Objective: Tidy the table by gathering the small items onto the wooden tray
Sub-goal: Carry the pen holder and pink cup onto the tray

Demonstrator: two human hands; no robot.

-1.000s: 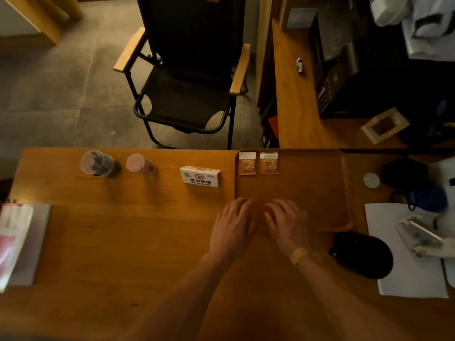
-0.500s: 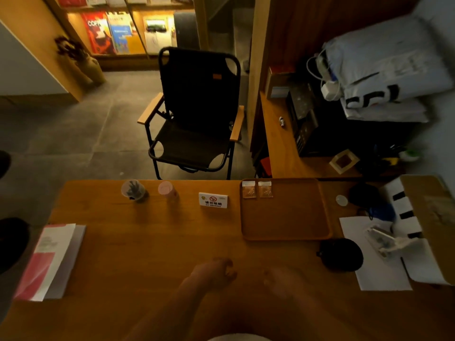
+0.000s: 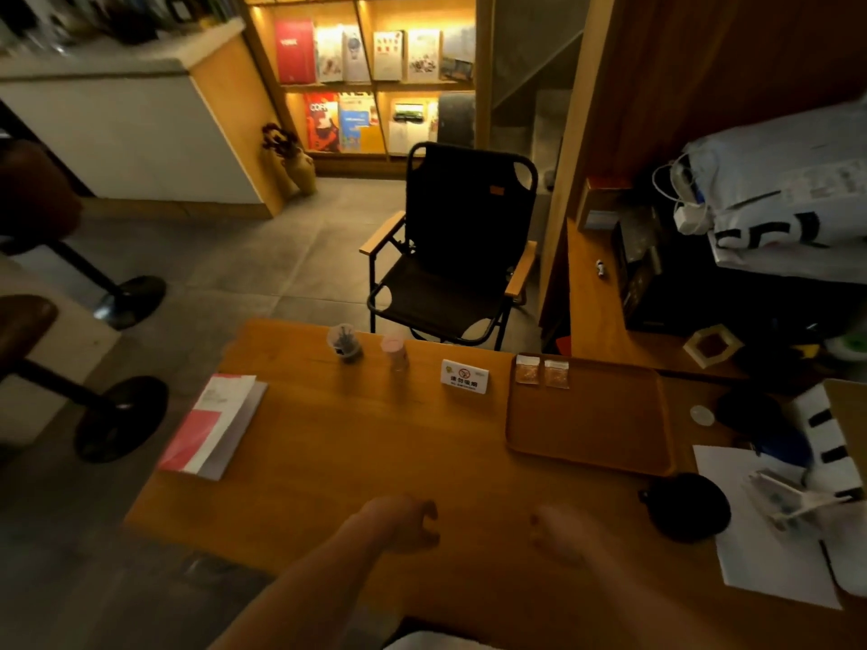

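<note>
On the wooden table (image 3: 328,462), both hands idle short of the tray.

Wooden tray (image 3: 591,424) is the landmark: two small packets (image 3: 542,371) already lie in its far left corner. To its left stand a white sign (image 3: 464,376), a pink cup (image 3: 393,351) and a clear cup (image 3: 345,342), well apart from it. Left hand (image 3: 399,523) is loosely curled, holding nothing; right hand (image 3: 558,532) is blurred, its state cannot be told. Recommended: reach for the sign first, grip by its edges, set it beside the packets.
</note>
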